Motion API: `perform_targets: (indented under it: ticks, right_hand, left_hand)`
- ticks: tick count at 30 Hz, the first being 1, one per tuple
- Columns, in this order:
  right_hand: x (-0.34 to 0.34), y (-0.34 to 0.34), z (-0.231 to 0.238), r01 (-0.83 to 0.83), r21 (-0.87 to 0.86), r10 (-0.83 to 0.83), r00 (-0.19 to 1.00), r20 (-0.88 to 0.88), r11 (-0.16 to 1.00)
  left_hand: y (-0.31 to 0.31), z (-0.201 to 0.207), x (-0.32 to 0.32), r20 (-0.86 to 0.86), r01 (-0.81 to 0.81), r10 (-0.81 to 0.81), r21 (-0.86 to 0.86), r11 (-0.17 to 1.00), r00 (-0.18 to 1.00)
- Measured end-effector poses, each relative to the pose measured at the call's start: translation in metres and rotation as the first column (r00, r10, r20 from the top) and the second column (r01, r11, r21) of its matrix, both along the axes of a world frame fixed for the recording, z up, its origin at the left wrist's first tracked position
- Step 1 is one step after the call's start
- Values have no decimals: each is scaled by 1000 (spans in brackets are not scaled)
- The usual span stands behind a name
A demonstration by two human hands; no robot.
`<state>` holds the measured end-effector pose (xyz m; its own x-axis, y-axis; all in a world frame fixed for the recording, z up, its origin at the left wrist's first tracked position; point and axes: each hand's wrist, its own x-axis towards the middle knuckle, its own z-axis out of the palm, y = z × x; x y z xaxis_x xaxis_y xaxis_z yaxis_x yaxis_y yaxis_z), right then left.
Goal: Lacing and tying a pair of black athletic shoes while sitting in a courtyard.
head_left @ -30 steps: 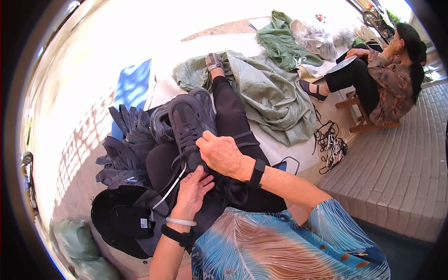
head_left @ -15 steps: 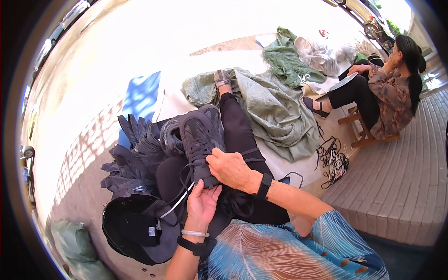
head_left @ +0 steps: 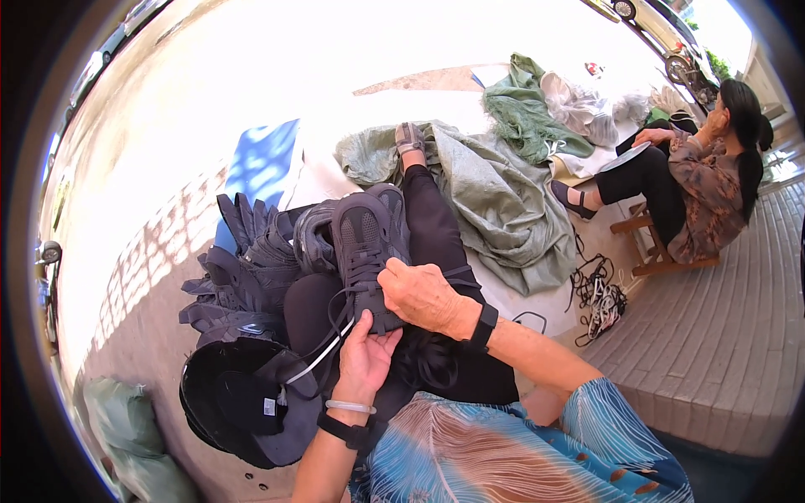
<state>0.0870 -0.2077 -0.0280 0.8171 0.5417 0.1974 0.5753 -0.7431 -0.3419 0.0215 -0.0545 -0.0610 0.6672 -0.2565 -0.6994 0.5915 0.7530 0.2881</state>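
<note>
A dark grey sneaker [head_left: 362, 243] rests on my lap, its toe pointing away from me. My left hand [head_left: 369, 356] is closed on the near end of the sneaker, thumb on top by the tongue. Beside the eyelets, the bent fingers of my right hand [head_left: 423, 293] pinch the dark shoelace [head_left: 362, 275]; its fingertips are partly hidden. Loose lace trails out on both sides of the shoe. Another dark sneaker [head_left: 392, 205] lies partly behind this one. A thin white strip [head_left: 323, 356] runs from beside my left hand toward an upturned black cap [head_left: 222, 398].
Several dark sneakers [head_left: 251, 277] are heaped left of my leg. Green sacking [head_left: 503, 210] spreads beyond my foot. A person [head_left: 713, 184] sits on a wooden stool [head_left: 658, 256] at the right, near tangled laces [head_left: 602, 298] and a brick ledge [head_left: 696, 335]. A green sack [head_left: 126, 427] lies lower left.
The whole view has shifted slightly. Both hands keep their places on the sneaker, and my right hand has barely moved against it.
</note>
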Motion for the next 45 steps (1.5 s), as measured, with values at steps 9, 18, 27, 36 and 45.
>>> perform_targets:
  ticks: [9,18,27,36,45]
  right_hand:
    - [-12,-33,22,132,211,-91,977,-193,969]
    - [-5,4,1,36,-7,-36,996,-77,999]
    - [2,-24,48,202,542,172,811,-560,816]
    - [-41,-73,140,58,952,939,161,-305,300]
    - [-50,-95,173,-112,992,997,49,-60,65]
  left_hand:
    - [4,6,0,-22,64,-63,58,996,998]
    - [1,4,-2,-24,50,-49,66,997,999]
    - [17,17,-13,-100,209,-204,41,977,974]
    - [9,47,11,100,367,-365,-4,930,926]
    - [-49,71,14,340,638,-661,193,745,669]
